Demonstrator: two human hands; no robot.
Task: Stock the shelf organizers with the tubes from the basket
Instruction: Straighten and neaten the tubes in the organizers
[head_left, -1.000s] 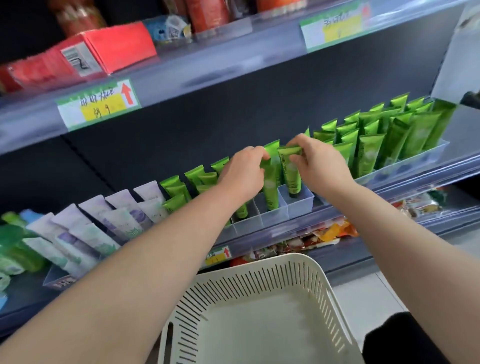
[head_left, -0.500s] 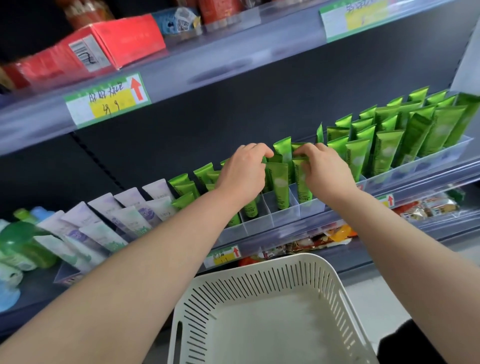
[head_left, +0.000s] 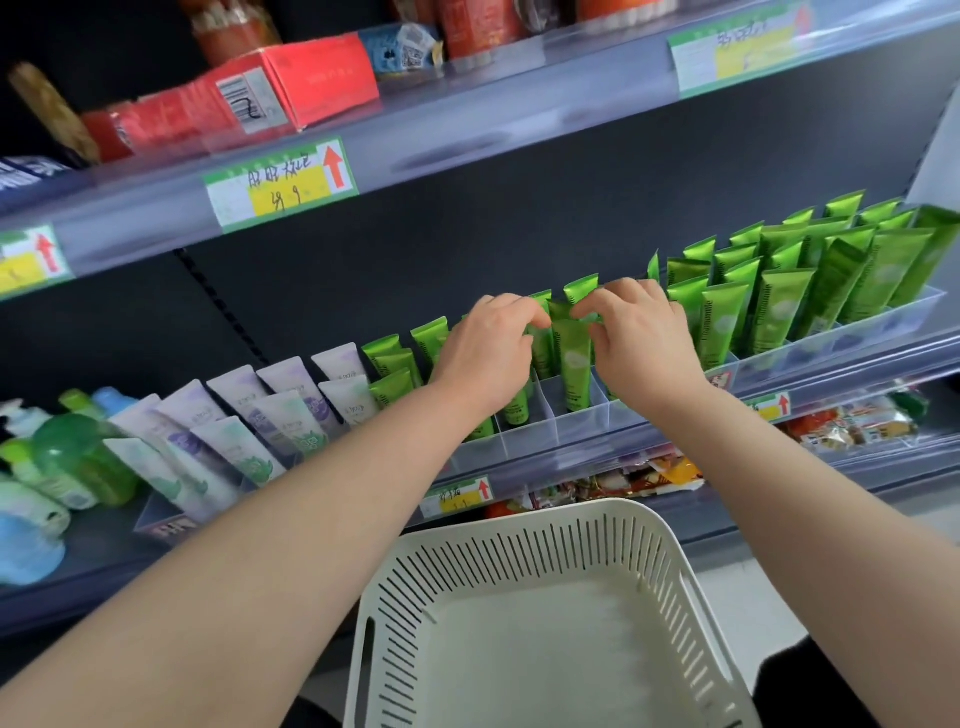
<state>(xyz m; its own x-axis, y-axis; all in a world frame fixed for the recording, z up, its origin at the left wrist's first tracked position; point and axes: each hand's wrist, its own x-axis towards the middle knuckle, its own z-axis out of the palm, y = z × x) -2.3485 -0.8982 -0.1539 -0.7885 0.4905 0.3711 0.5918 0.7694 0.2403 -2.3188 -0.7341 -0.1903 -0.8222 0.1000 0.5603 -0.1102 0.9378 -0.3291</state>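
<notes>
So both hands are up at the middle shelf (head_left: 857, 379). The left hand (head_left: 491, 348) and right hand (head_left: 641, 338) each have their fingers curled in, pinching the crimped top of one green tube (head_left: 571, 358) from either side. That tube stands upright, cap down, in a front compartment of the clear organizer (head_left: 524, 439). There are more green tubes (head_left: 779, 296) packed in rows just to the right. Pale purple tubes (head_left: 291, 405) lean in the next tray over on the left. The white slotted basket (head_left: 519, 551) sits low, right under the arms, near the shelf edge. Up top there's a red box (head_left: 306, 83) and a yellow price tag (head_left: 280, 184).
</notes>
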